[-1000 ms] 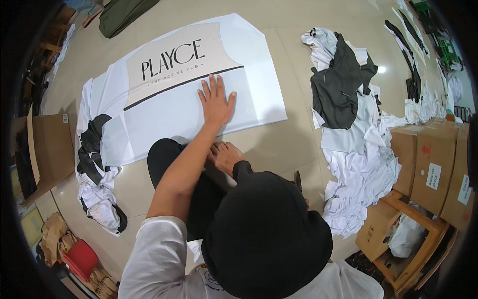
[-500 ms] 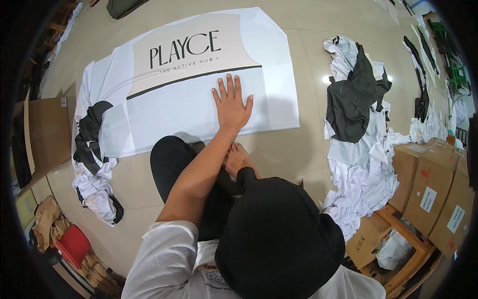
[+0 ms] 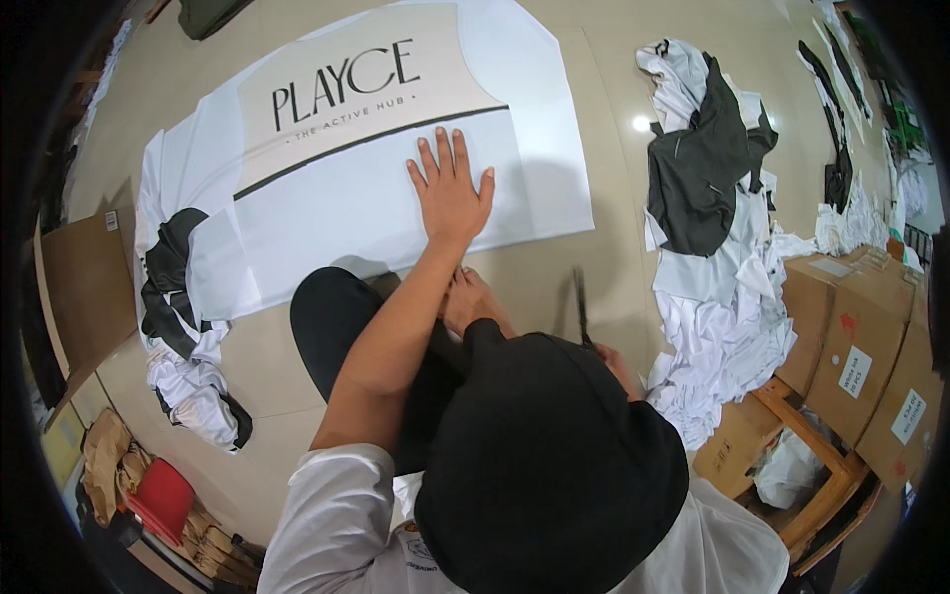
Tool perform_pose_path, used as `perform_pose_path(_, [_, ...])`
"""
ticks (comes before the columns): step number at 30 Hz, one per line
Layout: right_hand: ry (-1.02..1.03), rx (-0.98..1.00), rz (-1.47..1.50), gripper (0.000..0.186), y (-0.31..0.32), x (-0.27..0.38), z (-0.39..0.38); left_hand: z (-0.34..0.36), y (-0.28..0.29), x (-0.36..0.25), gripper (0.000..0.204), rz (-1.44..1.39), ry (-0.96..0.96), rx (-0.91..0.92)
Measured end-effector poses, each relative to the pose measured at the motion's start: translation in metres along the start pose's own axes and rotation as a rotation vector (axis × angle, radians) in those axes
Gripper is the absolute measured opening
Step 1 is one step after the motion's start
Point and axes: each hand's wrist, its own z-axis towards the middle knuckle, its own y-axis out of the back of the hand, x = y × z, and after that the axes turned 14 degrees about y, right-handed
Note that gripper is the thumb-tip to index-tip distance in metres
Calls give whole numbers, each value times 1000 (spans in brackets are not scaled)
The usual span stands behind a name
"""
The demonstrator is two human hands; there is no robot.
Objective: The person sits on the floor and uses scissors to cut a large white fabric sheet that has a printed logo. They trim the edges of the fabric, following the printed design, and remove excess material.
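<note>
A printed cream-coloured panel [image 3: 346, 84] with dark lettering and a black lower edge lies on a large white fabric sheet [image 3: 376, 188] spread on the floor. My left hand [image 3: 452, 193] rests flat on the white fabric just below the black edge, its fingers spread. To the right, half behind the black head covering, my right hand [image 3: 616, 368] is closed around scissors [image 3: 580, 302]. Their dark blades point up and away, apart from the fabric; the handles are mostly hidden. My bare foot [image 3: 475, 300] is by the fabric's near edge, under my left forearm.
Dark and white cloth pieces [image 3: 698, 183] lie on the right, above a heap of white scraps [image 3: 717, 332]. Cardboard boxes [image 3: 851, 317] stand at the right on a wooden frame [image 3: 816, 436]. Bunched black-and-white cloth [image 3: 178, 267] and an upright cardboard piece [image 3: 89, 287] are at left.
My right hand has come into view with the scissors on the right. My left hand still lies flat on the fabric. The whole view has shifted slightly.
</note>
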Motion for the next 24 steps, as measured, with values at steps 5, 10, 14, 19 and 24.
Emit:
perform_pose_path(5, [35, 66, 0, 43, -32, 9, 35, 4, -8, 0, 83, -98, -27, -8])
perform_pose_path(10, [72, 69, -4, 44, -56, 18, 57, 16, 3, 11, 83, -70, 40, -51])
perform_pose_path(14, [55, 82, -9, 46, -60, 22, 66, 27, 0, 19, 83, -37, 82, -63])
perform_pose_path(19, [75, 71, 84, 50, -66, 22, 71, 27, -4, 22, 81, -62, 78, -21])
perform_pose_path(24, [58, 40, 106, 50, -70, 20, 78, 25, -6, 20, 80, 17, 62, -57])
